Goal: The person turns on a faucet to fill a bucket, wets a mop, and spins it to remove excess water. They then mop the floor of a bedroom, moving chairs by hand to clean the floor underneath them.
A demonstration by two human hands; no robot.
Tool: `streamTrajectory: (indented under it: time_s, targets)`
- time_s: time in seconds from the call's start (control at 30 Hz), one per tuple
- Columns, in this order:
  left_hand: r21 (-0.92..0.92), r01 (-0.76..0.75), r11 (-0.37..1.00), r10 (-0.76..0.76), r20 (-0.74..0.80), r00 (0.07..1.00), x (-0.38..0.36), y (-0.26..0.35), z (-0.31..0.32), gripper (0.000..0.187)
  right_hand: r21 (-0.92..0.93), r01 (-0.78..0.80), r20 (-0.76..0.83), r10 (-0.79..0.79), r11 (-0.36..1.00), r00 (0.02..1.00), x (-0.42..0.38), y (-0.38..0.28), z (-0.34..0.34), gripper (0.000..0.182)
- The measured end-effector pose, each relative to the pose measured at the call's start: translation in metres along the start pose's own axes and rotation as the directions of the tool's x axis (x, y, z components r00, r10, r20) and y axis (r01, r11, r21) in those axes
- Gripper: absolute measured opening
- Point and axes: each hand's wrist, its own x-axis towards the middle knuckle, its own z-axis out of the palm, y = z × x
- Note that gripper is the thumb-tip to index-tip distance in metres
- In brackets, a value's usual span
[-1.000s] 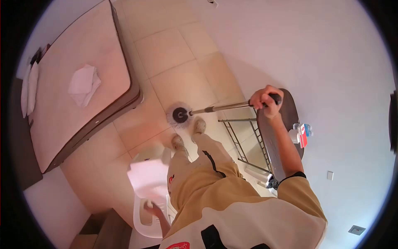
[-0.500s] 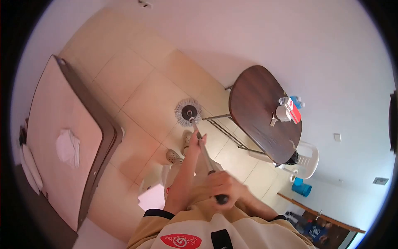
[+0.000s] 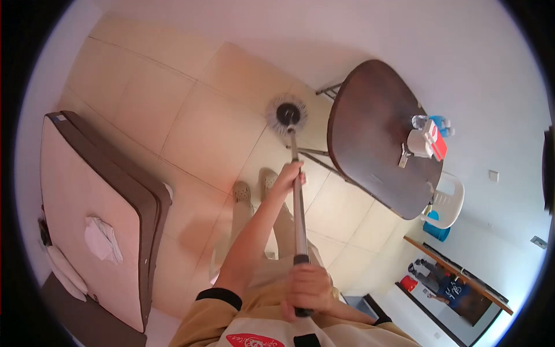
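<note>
A spin mop (image 3: 298, 202) stands out from my body at a slant, its round fringed head (image 3: 288, 114) down on the tiled floor. My left hand (image 3: 291, 175) is closed around the middle of the metal pole. Near the pole's black end grip, my right hand (image 3: 309, 287) wraps around it close to my waist. The mop head lies just left of the dark oval folding table (image 3: 381, 144) and its legs, apart from them. Its fringe looks blurred. My shoes (image 3: 254, 188) show on the floor between the mop head and my body.
A bare mattress (image 3: 98, 208) with a white cloth (image 3: 104, 240) is at the left. Bottles, a paper roll and a red-and-white box (image 3: 435, 140) stand on the table. Beyond are a white plastic chair (image 3: 448, 199), a blue bucket (image 3: 436, 230) and another person (image 3: 454, 292) by a doorway.
The mop head has moved forward across the floor, toward the wall, and my left arm reaches out further with the pole. My view has shifted too. Both hands keep their hold.
</note>
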Motion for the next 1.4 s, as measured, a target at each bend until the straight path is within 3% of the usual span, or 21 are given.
streamTrajectory:
  time_s: [0.07, 0.13, 0.23, 0.27, 0.33, 0.43, 0.5, 0.53, 0.57, 0.63, 0.7, 0.83, 0.93, 1.1, 1.17, 1.23, 1.3, 1.4]
  targets:
    - [0.016, 0.002, 1.0, -0.002, 0.008, 1.0, 0.035, 0.013, -0.002, 0.022, -0.061, 0.006, -0.022, -0.008, 0.998, 1.0, -0.001, 0.03, 0.021, 0.012]
    - [-0.065, 0.096, 0.993, -0.091, 0.074, 0.993, 0.069, 0.017, -0.01, 0.021, -0.131, 0.026, -0.042, -0.032, 0.991, 0.999, 0.004, 0.046, 0.036, 0.012]
    - [-0.204, 0.085, 0.975, -0.056, 0.144, 0.988, 0.044, 0.019, -0.009, 0.021, -0.147, -0.033, -0.114, 0.016, 0.989, 0.993, 0.007, 0.036, 0.045, 0.011]
    - [-0.024, -0.03, 0.999, 0.034, 0.189, 0.981, 0.022, 0.013, -0.016, 0.029, -0.138, 0.029, -0.047, -0.036, 0.99, 0.998, 0.006, 0.025, 0.045, 0.01]
    - [-0.033, 0.064, 0.997, -0.056, 0.211, 0.976, -0.017, -0.002, -0.039, 0.037, -0.075, 0.133, -0.001, -0.133, 0.988, 0.991, 0.014, -0.001, 0.048, 0.01]
    - [0.003, 0.08, 0.997, -0.08, 0.135, 0.988, -0.052, -0.001, -0.047, 0.031, -0.004, 0.139, -0.037, -0.139, 0.99, 0.99, 0.022, -0.033, 0.065, 0.01]
    - [-0.083, 0.203, 0.976, -0.208, -0.064, 0.976, -0.051, 0.007, -0.04, 0.022, 0.03, 0.077, -0.056, -0.075, 0.997, 0.996, 0.027, -0.032, 0.067, 0.01]
    - [-0.161, 0.258, 0.953, -0.262, -0.005, 0.965, -0.041, 0.013, -0.032, 0.019, -0.007, 0.089, -0.111, -0.089, 0.996, 0.99, 0.03, -0.02, 0.061, 0.01]
    - [-0.154, 0.256, 0.954, -0.259, 0.004, 0.966, -0.016, 0.019, -0.027, 0.019, -0.049, 0.104, -0.165, -0.111, 0.993, 0.98, 0.035, -0.005, 0.056, 0.011]
    - [-0.045, 0.141, 0.989, -0.126, 0.241, 0.962, 0.03, 0.015, -0.026, 0.022, -0.118, 0.011, -0.168, -0.031, 0.993, 0.985, 0.036, 0.019, 0.051, 0.012]
    - [-0.111, 0.154, 0.982, -0.136, 0.155, 0.979, 0.058, 0.029, -0.009, 0.023, -0.158, -0.002, -0.155, -0.023, 0.987, 0.988, 0.032, 0.047, 0.052, 0.013]
    - [-0.18, 0.195, 0.964, -0.168, 0.154, 0.974, 0.081, 0.041, 0.006, 0.023, -0.14, -0.063, -0.146, 0.042, 0.988, 0.988, 0.042, 0.064, 0.037, 0.016]
    - [-0.37, 0.15, 0.917, -0.102, 0.146, 0.984, 0.048, 0.051, 0.005, 0.024, -0.056, 0.03, -0.063, -0.034, 0.998, 0.997, 0.053, 0.043, 0.022, 0.013]
    - [-0.485, 0.107, 0.868, -0.06, 0.11, 0.992, 0.019, 0.057, -0.019, 0.022, 0.025, 0.091, -0.042, -0.09, 0.996, 0.995, 0.044, 0.022, 0.002, 0.012]
    - [-0.541, 0.124, 0.832, -0.063, 0.13, 0.989, -0.002, 0.045, -0.019, 0.022, 0.133, 0.006, 0.041, -0.012, 0.991, 0.999, 0.041, 0.006, -0.021, 0.01]
    - [-0.524, 0.026, 0.851, 0.033, 0.104, 0.994, -0.027, 0.028, -0.018, 0.016, 0.208, -0.055, 0.108, 0.033, 0.977, 0.994, 0.04, -0.01, -0.049, 0.011]
    - [-0.565, 0.014, 0.825, 0.033, 0.073, 0.997, -0.049, 0.012, -0.021, 0.016, 0.258, -0.111, 0.154, 0.072, 0.96, 0.985, 0.041, -0.024, -0.075, 0.012]
    - [-0.556, -0.068, 0.828, 0.134, 0.078, 0.988, -0.08, -0.021, -0.026, 0.016, 0.378, -0.055, 0.141, 0.001, 0.924, 0.99, 0.032, -0.025, -0.105, 0.012]
